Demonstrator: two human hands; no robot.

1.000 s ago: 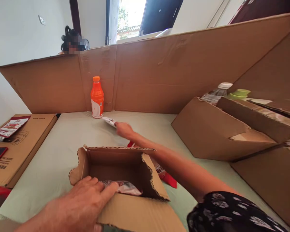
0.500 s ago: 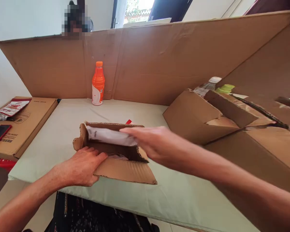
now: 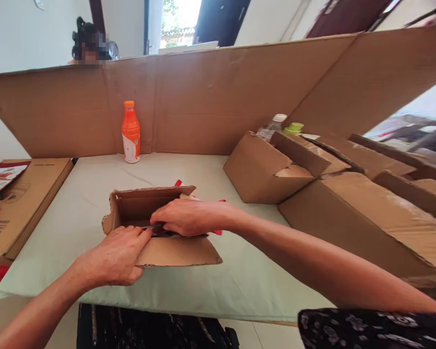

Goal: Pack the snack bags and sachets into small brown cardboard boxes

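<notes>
A small open cardboard box (image 3: 131,208) sits on the pale green table cover (image 3: 94,179) in front of me. My left hand (image 3: 114,257) grips its near flap (image 3: 178,252) at the left, fingers curled over the edge. My right hand (image 3: 189,218) reaches down into the box, fingers bent over a packet that is mostly hidden inside. A red packet (image 3: 218,231) lies on the table behind the box, showing past my right wrist. An orange bottle (image 3: 131,133) stands upright at the back against the cardboard wall (image 3: 218,92).
Larger open cardboard boxes (image 3: 269,169) crowd the right side, with a clear bottle (image 3: 272,125) and a green lid (image 3: 294,128) behind them. A flat carton (image 3: 25,198) with a snack packet (image 3: 2,177) lies at the left. A person's head shows beyond the wall.
My right hand has brought a white packet from near the orange bottle to the box and lowered it inside. My left hand has stayed on the box's near flap.
</notes>
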